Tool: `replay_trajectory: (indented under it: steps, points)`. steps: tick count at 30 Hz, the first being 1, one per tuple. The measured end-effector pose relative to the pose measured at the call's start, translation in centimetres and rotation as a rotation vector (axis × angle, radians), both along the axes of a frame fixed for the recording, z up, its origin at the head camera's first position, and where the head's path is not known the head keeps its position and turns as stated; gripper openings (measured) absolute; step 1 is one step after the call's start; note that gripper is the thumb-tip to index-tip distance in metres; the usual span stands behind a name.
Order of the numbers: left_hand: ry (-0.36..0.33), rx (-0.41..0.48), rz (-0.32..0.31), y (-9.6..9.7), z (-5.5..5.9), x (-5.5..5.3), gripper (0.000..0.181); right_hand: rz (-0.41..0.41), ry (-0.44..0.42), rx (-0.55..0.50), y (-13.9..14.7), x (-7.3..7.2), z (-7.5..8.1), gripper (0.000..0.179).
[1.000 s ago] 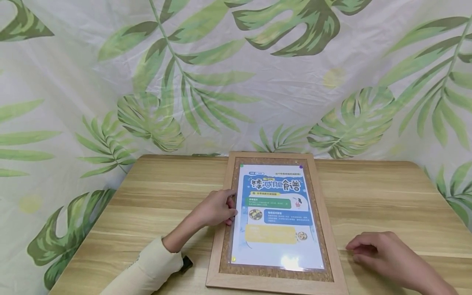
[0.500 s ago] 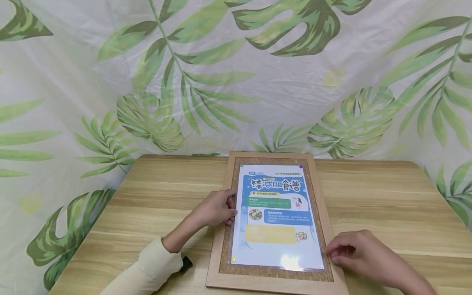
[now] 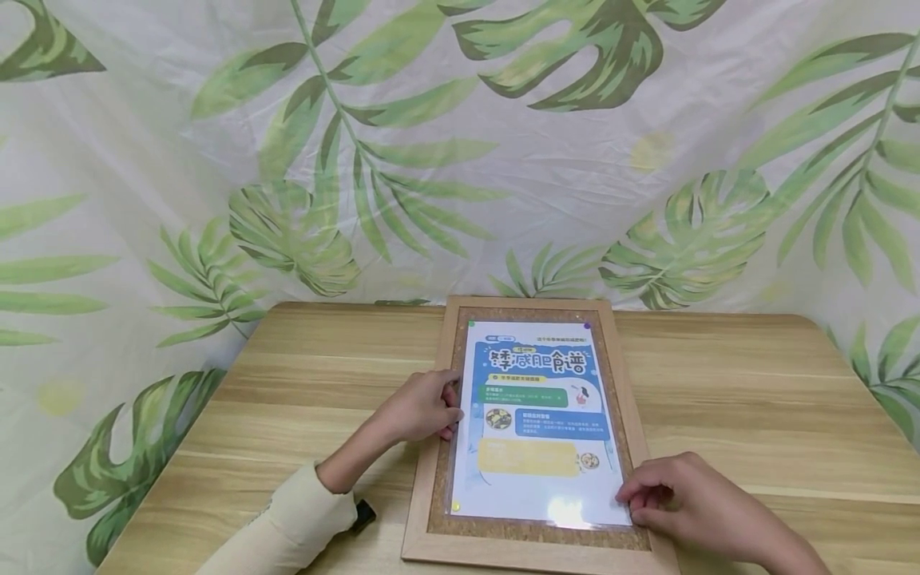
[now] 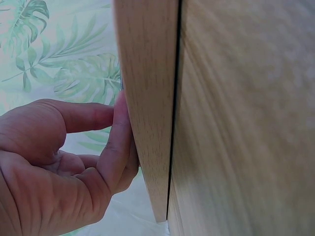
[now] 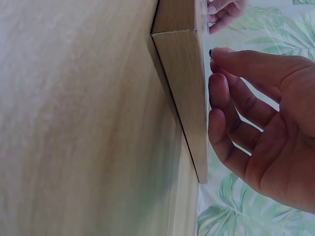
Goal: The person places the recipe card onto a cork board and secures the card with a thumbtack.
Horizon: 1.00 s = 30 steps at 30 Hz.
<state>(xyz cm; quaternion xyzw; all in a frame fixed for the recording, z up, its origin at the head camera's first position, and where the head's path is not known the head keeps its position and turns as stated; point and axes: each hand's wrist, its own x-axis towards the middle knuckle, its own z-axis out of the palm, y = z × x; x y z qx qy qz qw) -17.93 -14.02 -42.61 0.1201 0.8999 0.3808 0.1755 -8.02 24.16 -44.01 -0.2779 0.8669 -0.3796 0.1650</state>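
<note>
A cork board (image 3: 532, 534) with a wooden frame (image 3: 421, 511) lies on the table in the head view. On it is a printed blue and white sheet (image 3: 510, 495), with a green thumbtack (image 3: 471, 323), a purple thumbtack (image 3: 586, 326) and a yellow thumbtack (image 3: 456, 506) at its corners. My left hand (image 3: 422, 406) rests on the board's left side, its fingertips touching the sheet's left edge. At the sheet's lower right corner, my right hand (image 3: 693, 503) pinches a small dark thumbtack (image 5: 210, 52), mostly covered by the thumb and fingers.
The wood-grain table (image 3: 755, 383) stretches to both sides of the board. A leaf-patterned cloth (image 3: 402, 144) hangs behind it, close to the board's far edge. A small black object (image 3: 364, 515) shows beside the left sleeve.
My right hand has moved left from the bare table, over the frame's right side, to the sheet's lower right corner. The left hand and the board have stayed in place.
</note>
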Motion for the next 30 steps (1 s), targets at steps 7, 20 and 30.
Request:
replay_trajectory:
  steps: [7,20,30]
  points:
    - [0.003,0.008,0.000,0.13,0.02,0.08,0.056,0.039,-0.017,-0.038,-0.54,-0.31,-0.01,0.010]
    - [0.006,0.002,-0.013,0.04,0.04,0.06,0.058,0.072,-0.006,-0.058,-0.45,-0.44,-0.06,0.012]
    - [0.009,-0.003,-0.008,0.01,0.11,0.04,0.056,0.098,0.000,-0.054,-0.60,-0.38,-0.18,0.017]
